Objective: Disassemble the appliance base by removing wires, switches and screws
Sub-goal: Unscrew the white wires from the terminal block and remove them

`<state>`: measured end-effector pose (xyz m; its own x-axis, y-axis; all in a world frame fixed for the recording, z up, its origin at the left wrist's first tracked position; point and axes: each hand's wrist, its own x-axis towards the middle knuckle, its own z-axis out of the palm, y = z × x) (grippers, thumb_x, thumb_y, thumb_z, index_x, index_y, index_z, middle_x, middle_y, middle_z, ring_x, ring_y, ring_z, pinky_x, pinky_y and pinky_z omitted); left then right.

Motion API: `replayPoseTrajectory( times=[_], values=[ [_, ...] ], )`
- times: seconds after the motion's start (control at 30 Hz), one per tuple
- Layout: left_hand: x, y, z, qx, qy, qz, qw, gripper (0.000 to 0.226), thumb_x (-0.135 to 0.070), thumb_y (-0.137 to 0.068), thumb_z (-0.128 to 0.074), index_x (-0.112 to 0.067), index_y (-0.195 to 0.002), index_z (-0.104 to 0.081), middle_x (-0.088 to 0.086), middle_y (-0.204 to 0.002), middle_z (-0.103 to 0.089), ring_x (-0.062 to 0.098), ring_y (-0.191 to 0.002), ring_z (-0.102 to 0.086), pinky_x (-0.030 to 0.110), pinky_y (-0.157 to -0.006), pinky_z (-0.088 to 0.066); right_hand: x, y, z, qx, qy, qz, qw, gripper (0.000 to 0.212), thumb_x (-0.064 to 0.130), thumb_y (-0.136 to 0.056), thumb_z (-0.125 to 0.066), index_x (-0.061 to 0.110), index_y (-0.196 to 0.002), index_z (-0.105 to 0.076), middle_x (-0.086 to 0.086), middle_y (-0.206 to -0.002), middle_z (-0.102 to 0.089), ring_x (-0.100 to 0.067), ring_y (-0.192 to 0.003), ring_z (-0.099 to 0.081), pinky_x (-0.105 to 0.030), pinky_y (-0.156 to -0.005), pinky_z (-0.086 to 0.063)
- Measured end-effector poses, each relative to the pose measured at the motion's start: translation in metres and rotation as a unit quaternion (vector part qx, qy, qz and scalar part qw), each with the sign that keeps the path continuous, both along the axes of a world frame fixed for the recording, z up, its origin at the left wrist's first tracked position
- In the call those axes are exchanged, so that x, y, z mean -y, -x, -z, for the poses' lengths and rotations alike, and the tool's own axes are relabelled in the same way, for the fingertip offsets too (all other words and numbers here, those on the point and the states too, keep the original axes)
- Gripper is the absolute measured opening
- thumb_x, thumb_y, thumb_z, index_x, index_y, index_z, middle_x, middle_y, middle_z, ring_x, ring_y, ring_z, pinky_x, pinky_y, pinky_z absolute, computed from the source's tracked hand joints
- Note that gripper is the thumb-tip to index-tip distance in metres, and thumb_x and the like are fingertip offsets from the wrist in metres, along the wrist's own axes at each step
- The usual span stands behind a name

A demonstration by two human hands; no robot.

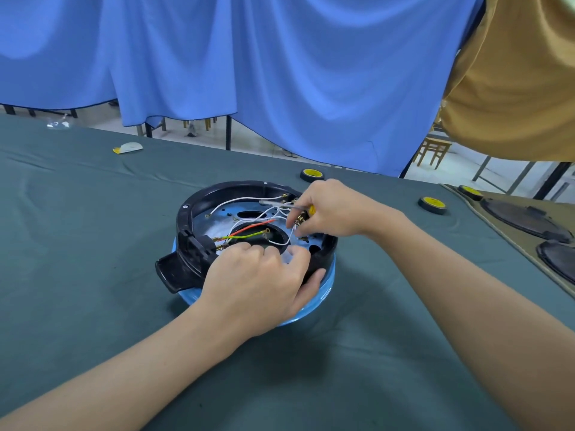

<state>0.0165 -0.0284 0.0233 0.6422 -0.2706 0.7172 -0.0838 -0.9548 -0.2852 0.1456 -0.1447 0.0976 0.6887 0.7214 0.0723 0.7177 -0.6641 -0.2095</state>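
The left hand (pixel 258 284) curls its fingers over the near rim of the base (pixel 186 219); the right hand (pixel 334 209) grips a screwdriver (pixel 289 205).

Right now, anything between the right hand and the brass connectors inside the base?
Nothing visible. The right hand, holding a screwdriver, has its fingertips at the connectors; only loose white wires crowd around them.

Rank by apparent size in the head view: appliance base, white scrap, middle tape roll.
Largest: appliance base. Then white scrap and middle tape roll, which look alike; the scrap lies farther off, so no ranking between them.
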Motion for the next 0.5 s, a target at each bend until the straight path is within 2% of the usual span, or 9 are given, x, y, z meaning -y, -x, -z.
replayPoseTrajectory(
  times=[0.13, 0.27, 0.37, 0.43, 0.5],
  values=[
    [0.0, 0.0, 0.0, 0.002, 0.001, 0.002, 1.0, 0.042, -0.047, -0.09, -0.05, -0.012, -0.068, -0.062, 0.001, -0.04, -0.041, 0.02, -0.032, -0.04, 0.024, -0.046, -0.021, -0.008, -0.006, -0.001, 0.003, 0.024, -0.006, 1.0, 0.011, 0.026, -0.076, -0.077, 0.035, -0.082, -0.075, 0.019, -0.047, -0.053, -0.008, -0.058, -0.046, -0.034, -0.064, -0.047],
    [-0.001, 0.0, 0.001, 0.0, -0.002, 0.001, 1.0, 0.043, -0.047, -0.091, -0.048, -0.012, -0.07, -0.064, 0.0, -0.04, -0.041, 0.021, -0.032, -0.041, 0.024, -0.045, -0.022, -0.014, -0.007, 0.0, 0.014, 0.062, -0.01, 0.998, 0.01, 0.033, -0.074, -0.08, 0.035, -0.082, -0.075, 0.013, -0.054, -0.052, -0.003, -0.063, -0.047, -0.029, -0.058, -0.042],
    [-0.002, 0.0, 0.001, -0.001, -0.001, 0.003, 1.0, 0.044, -0.047, -0.091, -0.048, -0.012, -0.071, -0.064, 0.001, -0.04, -0.042, 0.021, -0.032, -0.042, 0.024, -0.045, -0.022, -0.017, -0.006, 0.002, 0.028, 0.093, -0.006, 0.995, 0.011, 0.035, -0.071, -0.081, 0.034, -0.08, -0.075, 0.02, -0.045, -0.052, -0.001, -0.062, -0.047, -0.025, -0.051, -0.036],
    [-0.002, 0.0, 0.001, -0.004, 0.0, 0.004, 1.0, 0.043, -0.047, -0.091, -0.048, -0.012, -0.071, -0.064, 0.001, -0.04, -0.041, 0.021, -0.032, -0.042, 0.024, -0.045, -0.023, -0.017, -0.006, 0.0, 0.014, 0.086, -0.013, 0.996, 0.008, 0.033, -0.073, -0.081, 0.03, -0.077, -0.075, 0.025, -0.042, -0.049, -0.003, -0.056, -0.045, -0.026, -0.053, -0.036],
    [-0.002, 0.0, 0.002, -0.006, 0.0, 0.006, 1.0, 0.043, -0.047, -0.091, -0.048, -0.012, -0.072, -0.065, 0.001, -0.039, -0.041, 0.021, -0.032, -0.041, 0.024, -0.043, -0.025, -0.012, -0.005, -0.006, -0.021, 0.056, -0.021, 0.998, 0.006, 0.028, -0.075, -0.08, 0.028, -0.074, -0.074, 0.017, -0.042, -0.05, -0.005, -0.053, -0.044, -0.033, -0.063, -0.044]
  ],
)
